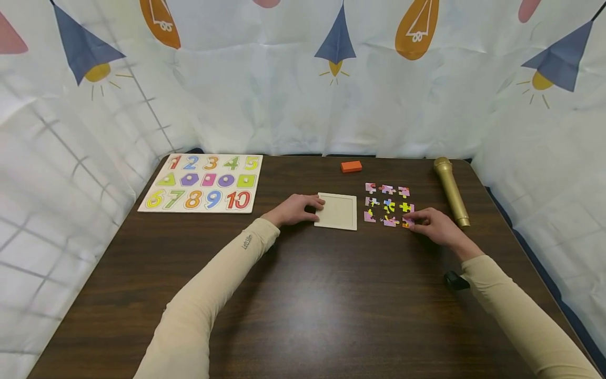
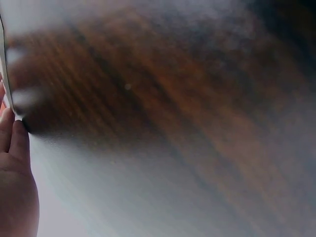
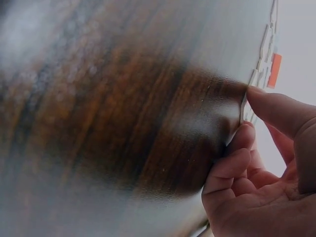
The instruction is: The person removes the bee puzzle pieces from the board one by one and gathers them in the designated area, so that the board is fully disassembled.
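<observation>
Sleeves in pale beige filled the bottom of the head view, both forearms stretched over the dark wooden table (image 1: 303, 316). Behind it hung a white curtain (image 1: 265, 105) printed with lamps. At the far left corner lay a number board (image 1: 203, 183), all its digits and shapes seated. A gold microphone (image 1: 451, 190) lay at the far right, an orange block (image 1: 351, 166) near the back edge. The square puzzle tray (image 1: 336, 211) sat mid-table, bare inside: no piece placed yet. The left hand (image 1: 294, 209) rested on the tray's left edge, fingers curled loosely over the rim, steadying it. Just right of the tray, nine puzzle pieces (image 1: 388, 205) lay apart in a three-by-three grid. The right hand (image 1: 433, 225) pinched the near-right corner piece (image 1: 407, 223) between thumb and fingers, the piece seemingly not yet lifted. Judged barely started; all nine left to fit.
</observation>
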Action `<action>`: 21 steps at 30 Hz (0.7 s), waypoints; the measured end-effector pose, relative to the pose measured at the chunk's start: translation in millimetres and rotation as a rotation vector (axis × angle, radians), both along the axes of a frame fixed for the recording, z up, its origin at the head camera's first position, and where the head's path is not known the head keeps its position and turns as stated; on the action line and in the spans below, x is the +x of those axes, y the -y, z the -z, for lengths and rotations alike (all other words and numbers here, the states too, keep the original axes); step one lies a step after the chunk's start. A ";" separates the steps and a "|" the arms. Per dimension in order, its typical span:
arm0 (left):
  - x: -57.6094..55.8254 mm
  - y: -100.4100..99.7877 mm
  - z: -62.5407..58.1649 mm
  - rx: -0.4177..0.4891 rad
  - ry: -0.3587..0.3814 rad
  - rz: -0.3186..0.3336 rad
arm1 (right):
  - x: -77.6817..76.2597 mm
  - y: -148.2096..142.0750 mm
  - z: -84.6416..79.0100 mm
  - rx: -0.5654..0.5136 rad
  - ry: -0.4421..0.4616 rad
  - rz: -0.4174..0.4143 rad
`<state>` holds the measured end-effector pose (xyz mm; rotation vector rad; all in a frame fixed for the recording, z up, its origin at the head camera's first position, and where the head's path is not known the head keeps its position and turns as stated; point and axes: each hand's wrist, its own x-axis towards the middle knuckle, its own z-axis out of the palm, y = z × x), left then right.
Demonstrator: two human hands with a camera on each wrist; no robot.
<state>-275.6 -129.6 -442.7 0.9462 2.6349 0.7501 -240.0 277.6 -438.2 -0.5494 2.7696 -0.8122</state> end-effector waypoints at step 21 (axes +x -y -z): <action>-1.5 1.4 2.7 0.026 -0.015 0.003 | -0.7 -1.5 -0.6 0.002 0.025 0.002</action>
